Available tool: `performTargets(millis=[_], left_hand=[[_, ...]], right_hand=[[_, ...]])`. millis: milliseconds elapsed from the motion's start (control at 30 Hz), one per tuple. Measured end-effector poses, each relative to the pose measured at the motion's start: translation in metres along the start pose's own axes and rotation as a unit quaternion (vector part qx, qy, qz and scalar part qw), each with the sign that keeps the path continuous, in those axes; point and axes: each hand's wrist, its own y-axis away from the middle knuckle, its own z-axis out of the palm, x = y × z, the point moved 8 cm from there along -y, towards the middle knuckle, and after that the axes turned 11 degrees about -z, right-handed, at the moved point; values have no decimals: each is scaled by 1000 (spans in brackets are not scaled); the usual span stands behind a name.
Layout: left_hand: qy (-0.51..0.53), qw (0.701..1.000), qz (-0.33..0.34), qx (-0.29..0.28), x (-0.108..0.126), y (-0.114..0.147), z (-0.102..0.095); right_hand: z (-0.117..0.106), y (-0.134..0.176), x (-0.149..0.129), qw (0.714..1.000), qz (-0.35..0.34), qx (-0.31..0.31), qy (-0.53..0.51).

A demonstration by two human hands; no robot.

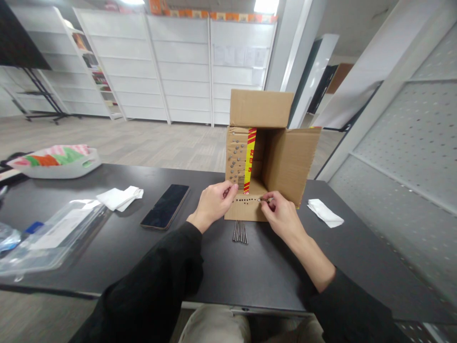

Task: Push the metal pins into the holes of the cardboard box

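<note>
An open cardboard box (262, 157) stands on the table in front of me, its opening facing me. Several nail heads (234, 158) dot its left flap. Along the lower flap (246, 212) runs a row of small dark holes. My right hand (282, 214) is closed in a pinch at the right end of that row, on what looks like a nail (264, 199). At the lower corner of the left flap, my left hand (216, 200) has its fingertips pressed together; whatever they hold is hidden. Several loose nails (240, 232) lie side by side just before the box.
A black phone (165, 206) lies left of my left hand, beside folded white tissues (120, 197). Farther left are a clear plastic case (53, 236) and a white basket (67, 170) with cloth. Another tissue (325, 213) lies right of the box. A perforated panel (403, 143) borders the right side.
</note>
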Motion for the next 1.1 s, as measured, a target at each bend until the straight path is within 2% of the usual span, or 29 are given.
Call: performTargets(millis=[700,1100], left_hand=[[-1,1000,6,2,1,0,2],[-3,1000,7,4,0,0,1]], right_hand=[[9,-4,0,999,-33,25,7],[9,-5,0,999,-25,23,8]])
